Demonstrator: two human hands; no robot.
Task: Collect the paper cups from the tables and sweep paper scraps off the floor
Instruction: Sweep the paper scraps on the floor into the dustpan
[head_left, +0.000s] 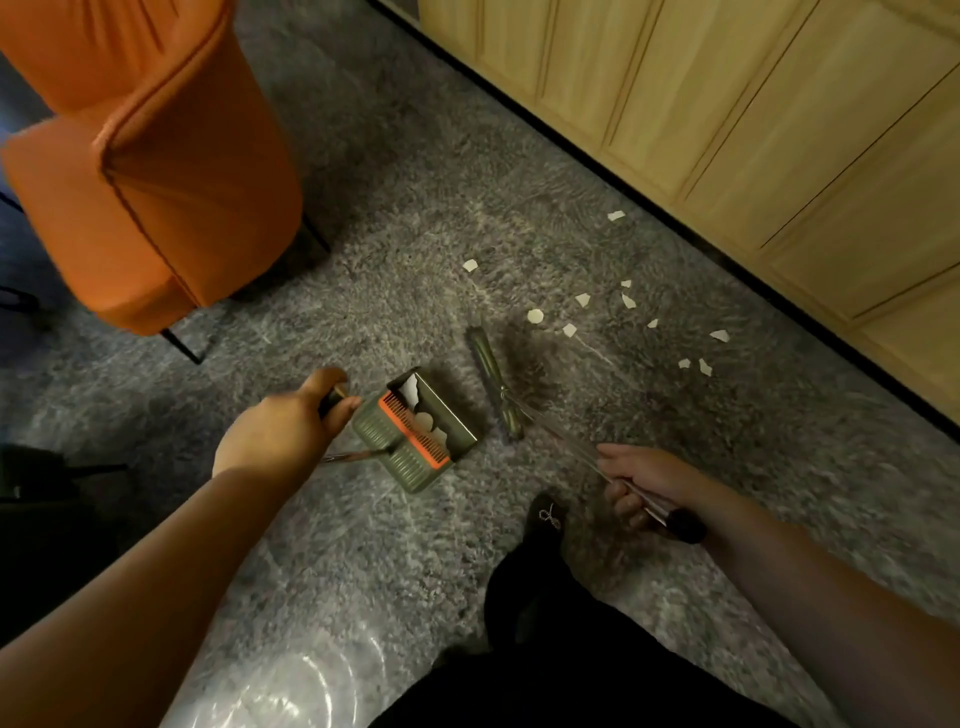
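Floor (363, 291) carpeted, orange chair (150, 156) far beyond the left fingers, wood cabinets (727, 119) beyond the right. Sweeping step in hand. Left hand (283, 426): fingers curled round the handle of the green dustpan (415, 431), which sits on the floor just past them, a few scraps already inside. Right hand (641, 486): fingers wrapped on the broom (511, 384) handle, head down ahead of them, motion-blurred. Paper scraps (576, 306) lie scattered past the bristles, toward the cabinets. Next, likely: reach broom beyond the scraps, drag them back into the pan mouth.
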